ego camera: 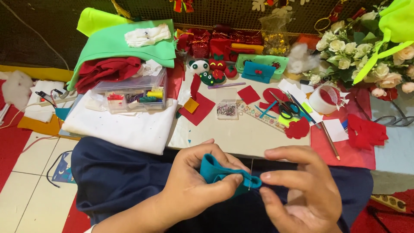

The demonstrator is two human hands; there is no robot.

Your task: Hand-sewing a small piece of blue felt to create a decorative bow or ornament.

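Teal felt piece [214, 171], folded over on itself, sits low in the centre of the frame, above a dark blue lap. The left hand [196, 183] has its grip clenched on it, thumb pressed along the lower fold and fingers curled behind. The right hand [302, 187] pinches a thin needle [250, 174] between thumb and forefinger; the needle stands nearly upright and passes through the right tip of the felt.

Beyond the hands, a pale counter [241, 133] fills the middle of the frame. On it, right of centre, black-handled scissors [284, 108] lie on red felt cut-outs, with a patterned ruler [261, 116] just beside them and a small clear box of beads [227, 108] to its left. A roll of clear tape [324, 98] stands further right, near a pencil [330, 140] that rests on a red sheet. In the upper middle are small stuffed felt figures [211, 69], one white with dark eye patches, the others red and green. To the left, a clear plastic organiser box [133, 92] rests on white cloth [125, 125], with red and green felt [125, 45] stacked behind it. Cream and pink artificial flowers [371, 60] fill the upper right of the frame.
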